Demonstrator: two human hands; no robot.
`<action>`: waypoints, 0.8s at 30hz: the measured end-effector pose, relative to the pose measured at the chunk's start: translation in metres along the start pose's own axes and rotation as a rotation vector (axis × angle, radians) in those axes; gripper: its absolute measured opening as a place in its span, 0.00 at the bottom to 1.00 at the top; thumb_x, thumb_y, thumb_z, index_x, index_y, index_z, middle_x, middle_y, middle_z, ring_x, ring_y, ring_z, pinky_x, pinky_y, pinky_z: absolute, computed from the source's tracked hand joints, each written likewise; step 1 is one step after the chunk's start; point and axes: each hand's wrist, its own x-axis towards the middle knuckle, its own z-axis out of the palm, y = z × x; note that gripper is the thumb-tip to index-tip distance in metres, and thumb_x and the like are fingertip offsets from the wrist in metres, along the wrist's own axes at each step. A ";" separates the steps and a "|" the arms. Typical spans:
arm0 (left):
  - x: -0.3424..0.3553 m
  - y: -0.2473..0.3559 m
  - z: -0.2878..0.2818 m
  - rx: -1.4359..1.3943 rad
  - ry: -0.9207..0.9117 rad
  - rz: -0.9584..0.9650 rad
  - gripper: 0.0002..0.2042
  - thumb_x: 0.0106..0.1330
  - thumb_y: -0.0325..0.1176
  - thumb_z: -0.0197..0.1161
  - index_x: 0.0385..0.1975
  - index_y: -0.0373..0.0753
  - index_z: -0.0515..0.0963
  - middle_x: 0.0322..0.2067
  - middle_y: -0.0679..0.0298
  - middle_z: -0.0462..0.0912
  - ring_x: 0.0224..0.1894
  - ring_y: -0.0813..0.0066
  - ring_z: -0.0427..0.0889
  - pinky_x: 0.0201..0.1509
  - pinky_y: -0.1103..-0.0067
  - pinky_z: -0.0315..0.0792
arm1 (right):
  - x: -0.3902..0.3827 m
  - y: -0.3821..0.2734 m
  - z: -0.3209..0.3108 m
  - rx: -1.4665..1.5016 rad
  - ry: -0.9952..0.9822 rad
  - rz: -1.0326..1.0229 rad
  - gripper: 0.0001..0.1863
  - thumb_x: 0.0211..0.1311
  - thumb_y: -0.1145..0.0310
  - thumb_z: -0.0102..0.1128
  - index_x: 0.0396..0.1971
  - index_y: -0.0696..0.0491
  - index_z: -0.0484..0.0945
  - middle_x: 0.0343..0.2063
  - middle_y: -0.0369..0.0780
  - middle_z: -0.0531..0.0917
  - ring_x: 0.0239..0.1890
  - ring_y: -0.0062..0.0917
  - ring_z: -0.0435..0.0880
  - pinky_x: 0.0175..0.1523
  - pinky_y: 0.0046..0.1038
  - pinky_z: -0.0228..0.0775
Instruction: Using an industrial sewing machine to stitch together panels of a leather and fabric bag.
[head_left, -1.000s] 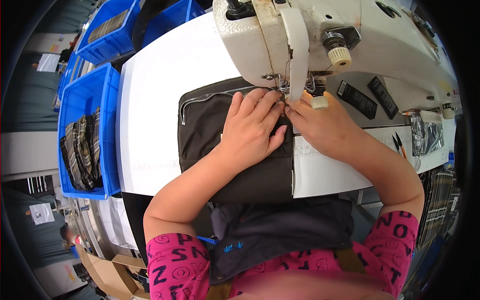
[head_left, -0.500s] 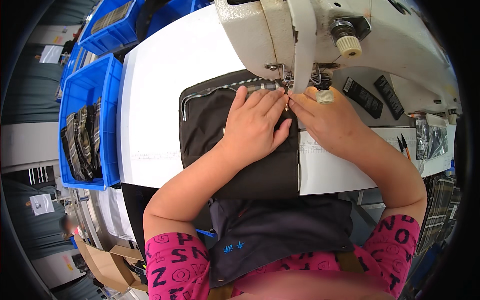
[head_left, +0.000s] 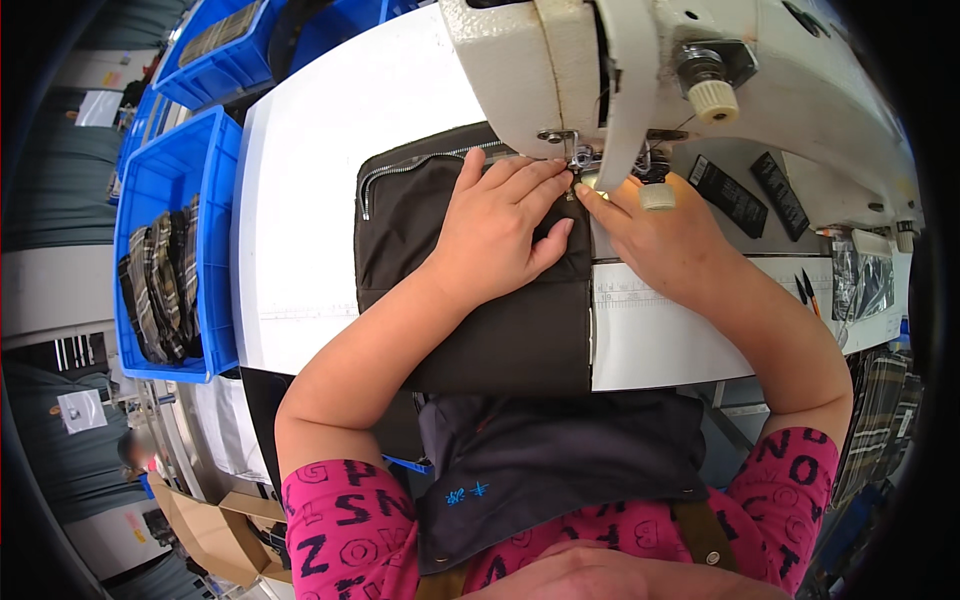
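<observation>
A dark brown fabric panel [head_left: 480,340] lies under the needle area of a white sewing machine [head_left: 510,70]. A silver-toothed zipper [head_left: 400,170] curves along its far left part, with a strip of plaid cloth partly covered by my fingers. My left hand [head_left: 500,230] rests flat on the panel, fingers stretched toward the presser foot [head_left: 583,158] and thumb apart. At the panel's right edge is my right hand [head_left: 670,235], its thumb and forefinger separated near the foot. Its other fingers are partly hidden behind the machine head.
A blue bin [head_left: 225,250] of folded plaid cloth stands at the left, with more blue bins behind. Two black tags [head_left: 730,195], a clear plastic packet [head_left: 865,275] and an orange-black pen [head_left: 812,293] lie at the right. A ruler strip [head_left: 640,285] crosses the white table.
The zipper and the panel's far part have shifted slightly away from me under the foot. Both hands stay on the work; the left has moved slightly left and its thumb lies a little farther up.
</observation>
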 end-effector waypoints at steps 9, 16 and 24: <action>-0.004 0.019 -0.003 0.053 0.114 -0.038 0.20 0.55 0.32 0.73 0.50 0.41 0.85 0.52 0.67 0.84 0.59 0.64 0.78 0.63 0.65 0.68 | 0.001 0.005 0.000 0.070 0.046 0.068 0.07 0.51 0.68 0.71 0.23 0.50 0.79 0.23 0.37 0.77 0.34 0.32 0.82 0.37 0.36 0.73; 0.000 0.012 -0.004 -0.100 0.050 0.127 0.16 0.51 0.23 0.73 0.42 0.44 0.86 0.46 0.67 0.86 0.46 0.65 0.84 0.48 0.71 0.80 | -0.002 0.010 -0.002 0.069 0.043 0.071 0.06 0.53 0.69 0.68 0.22 0.48 0.78 0.22 0.36 0.77 0.30 0.31 0.82 0.36 0.34 0.74; -0.001 0.014 0.001 -0.080 0.137 0.053 0.12 0.54 0.23 0.74 0.37 0.42 0.84 0.36 0.68 0.87 0.35 0.66 0.85 0.37 0.74 0.79 | 0.001 0.006 -0.002 0.052 0.006 0.019 0.05 0.51 0.71 0.65 0.25 0.49 0.77 0.22 0.36 0.79 0.29 0.31 0.84 0.34 0.34 0.74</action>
